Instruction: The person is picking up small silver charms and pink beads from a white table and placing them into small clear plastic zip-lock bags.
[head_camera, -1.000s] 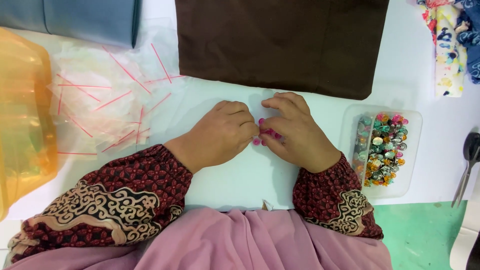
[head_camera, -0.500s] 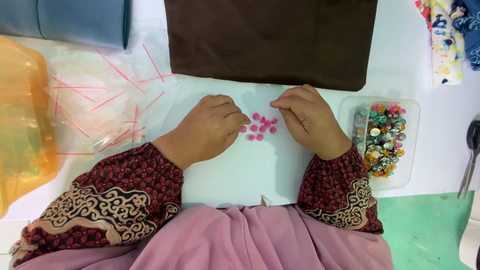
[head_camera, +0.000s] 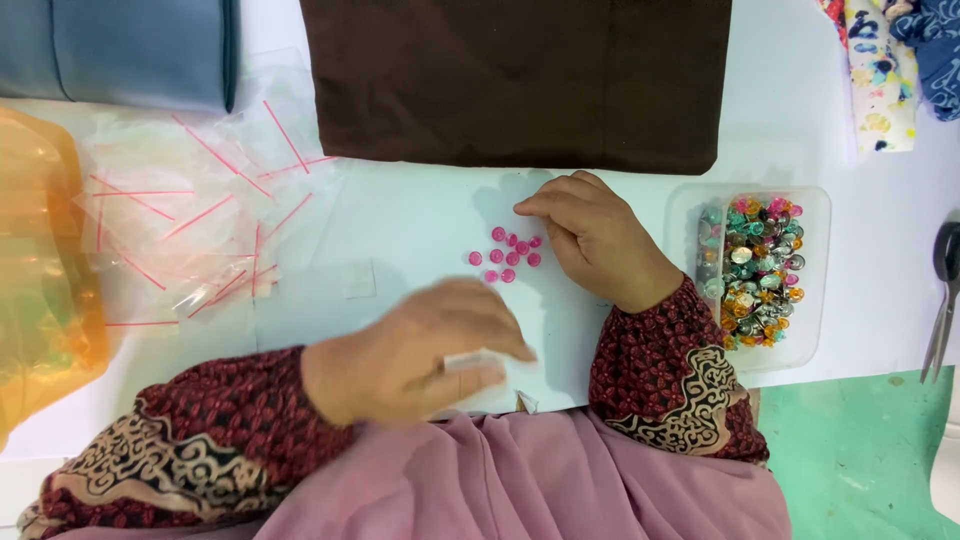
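We see pink beads (head_camera: 505, 258) loose on the white table (head_camera: 420, 215) | right hand (head_camera: 598, 240) just beside them, fingers relaxed, holding nothing | left hand (head_camera: 425, 350) nearer us than the beads, blurred, pinching a small clear bag (head_camera: 470, 360).

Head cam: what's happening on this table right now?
A person sits at a white table. Their right hand rests beside a small cluster of pink buttons, fingertips next to it. Their left hand, blurred near the table's front edge, seems to pinch a small clear bag. More clear bags with pink strips lie to the left; a clear tub of mixed colourful buttons sits to the right.
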